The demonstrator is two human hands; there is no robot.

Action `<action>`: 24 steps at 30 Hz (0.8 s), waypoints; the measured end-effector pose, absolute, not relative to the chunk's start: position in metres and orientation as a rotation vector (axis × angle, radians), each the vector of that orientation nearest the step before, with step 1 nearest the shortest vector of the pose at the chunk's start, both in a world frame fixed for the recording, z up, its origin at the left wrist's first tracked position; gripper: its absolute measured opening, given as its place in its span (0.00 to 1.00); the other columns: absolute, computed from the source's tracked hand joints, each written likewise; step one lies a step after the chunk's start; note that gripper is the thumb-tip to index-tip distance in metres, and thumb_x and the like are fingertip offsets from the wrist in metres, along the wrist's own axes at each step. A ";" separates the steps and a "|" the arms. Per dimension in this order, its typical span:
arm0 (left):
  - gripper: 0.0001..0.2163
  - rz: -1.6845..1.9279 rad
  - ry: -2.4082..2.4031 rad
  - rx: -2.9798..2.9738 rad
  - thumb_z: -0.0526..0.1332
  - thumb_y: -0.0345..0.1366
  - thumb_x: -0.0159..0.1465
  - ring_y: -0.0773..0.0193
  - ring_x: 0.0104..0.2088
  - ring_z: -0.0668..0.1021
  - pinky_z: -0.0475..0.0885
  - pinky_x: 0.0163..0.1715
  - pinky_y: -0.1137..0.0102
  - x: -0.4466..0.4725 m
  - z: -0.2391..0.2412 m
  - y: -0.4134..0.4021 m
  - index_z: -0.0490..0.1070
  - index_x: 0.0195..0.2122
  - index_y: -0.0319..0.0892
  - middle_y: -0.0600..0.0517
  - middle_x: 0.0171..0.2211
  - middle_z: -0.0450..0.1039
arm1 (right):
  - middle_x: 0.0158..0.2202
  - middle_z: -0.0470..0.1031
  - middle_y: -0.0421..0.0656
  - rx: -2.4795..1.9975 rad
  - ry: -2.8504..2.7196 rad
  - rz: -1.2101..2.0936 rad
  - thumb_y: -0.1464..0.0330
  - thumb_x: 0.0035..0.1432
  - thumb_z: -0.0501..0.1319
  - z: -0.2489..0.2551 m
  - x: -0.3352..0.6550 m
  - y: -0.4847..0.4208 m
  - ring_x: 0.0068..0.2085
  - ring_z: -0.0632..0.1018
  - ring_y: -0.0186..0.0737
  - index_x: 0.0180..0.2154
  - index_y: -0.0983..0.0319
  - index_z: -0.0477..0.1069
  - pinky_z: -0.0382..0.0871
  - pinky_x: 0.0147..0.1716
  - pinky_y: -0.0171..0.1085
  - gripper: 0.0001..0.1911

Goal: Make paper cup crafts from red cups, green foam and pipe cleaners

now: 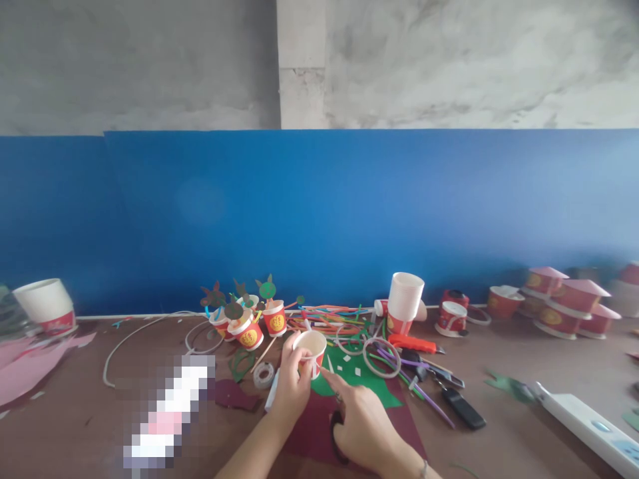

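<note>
My left hand [293, 382] is closed around a red and white paper cup [313, 340], thumb over its near side and the open rim facing up. Black-handled scissors [338, 439] sit in my right hand [362, 416], its index finger stretched toward the cup's lower right side. Most of the blades is hidden by that hand, so whether they touch the cup cannot be made out. Beneath both hands lie a green paper sheet [384, 388] and a dark red sheet [404, 426], with small white scraps on the green one.
Decorated cups [249, 332] stand behind on the left, near a tape roll [263, 376]. Colourful pipe cleaners [329, 316] lie at the back. To the right are stacked cups [405, 299], an orange cutter [414, 343], a black key fob [464, 407] and a white power strip [589, 426].
</note>
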State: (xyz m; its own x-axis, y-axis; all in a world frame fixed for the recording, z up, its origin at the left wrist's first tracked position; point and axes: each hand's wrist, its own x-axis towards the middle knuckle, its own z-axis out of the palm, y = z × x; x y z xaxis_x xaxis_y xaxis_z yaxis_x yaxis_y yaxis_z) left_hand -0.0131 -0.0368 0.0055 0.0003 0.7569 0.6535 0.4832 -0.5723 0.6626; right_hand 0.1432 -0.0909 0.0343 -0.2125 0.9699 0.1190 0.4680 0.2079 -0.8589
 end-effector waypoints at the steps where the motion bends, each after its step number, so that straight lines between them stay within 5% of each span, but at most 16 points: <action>1: 0.06 1.609 1.309 2.026 0.53 0.30 0.62 0.56 0.52 0.71 0.72 0.46 0.61 -0.013 0.006 -0.037 0.68 0.31 0.42 0.43 0.55 0.63 | 0.18 0.58 0.34 -1.355 -1.853 0.806 0.77 0.32 0.55 0.034 0.142 -0.092 0.22 0.57 0.31 0.48 0.57 0.70 0.47 0.24 0.34 0.35; 9: 0.06 1.590 1.294 2.029 0.52 0.30 0.63 0.55 0.52 0.71 0.72 0.44 0.62 -0.013 0.000 -0.034 0.69 0.33 0.41 0.41 0.57 0.60 | 0.16 0.46 0.28 -1.051 -0.964 1.880 0.61 0.42 0.55 0.049 0.149 -0.083 0.18 0.46 0.28 0.50 0.65 0.64 0.38 0.16 0.30 0.31; 11: 0.06 1.601 1.292 2.033 0.52 0.30 0.62 0.55 0.51 0.71 0.73 0.44 0.63 -0.014 0.000 -0.034 0.69 0.33 0.42 0.41 0.57 0.61 | 0.16 0.47 0.29 -1.097 -1.107 1.767 0.64 0.41 0.56 0.046 0.149 -0.084 0.18 0.47 0.28 0.50 0.64 0.66 0.41 0.17 0.30 0.30; 15: 0.06 1.605 1.298 2.055 0.52 0.31 0.63 0.55 0.53 0.70 0.71 0.46 0.62 -0.014 0.004 -0.035 0.68 0.32 0.42 0.43 0.56 0.62 | 0.17 0.58 0.33 -1.349 -1.794 0.928 0.76 0.33 0.56 0.036 0.143 -0.090 0.21 0.58 0.31 0.49 0.58 0.70 0.49 0.23 0.33 0.35; 17: 0.06 1.611 1.311 2.047 0.52 0.31 0.63 0.55 0.54 0.69 0.71 0.47 0.61 -0.013 0.004 -0.035 0.68 0.31 0.42 0.43 0.55 0.62 | 0.18 0.60 0.34 -1.386 -1.881 0.766 0.77 0.32 0.55 0.034 0.141 -0.092 0.22 0.60 0.32 0.49 0.56 0.70 0.49 0.24 0.34 0.37; 24: 0.07 1.576 1.295 2.040 0.51 0.30 0.63 0.55 0.53 0.70 0.72 0.45 0.62 -0.014 -0.002 -0.032 0.68 0.35 0.42 0.41 0.57 0.60 | 0.16 0.47 0.28 -1.012 -0.915 1.868 0.62 0.42 0.56 0.043 0.147 -0.083 0.17 0.47 0.27 0.51 0.66 0.65 0.39 0.15 0.29 0.31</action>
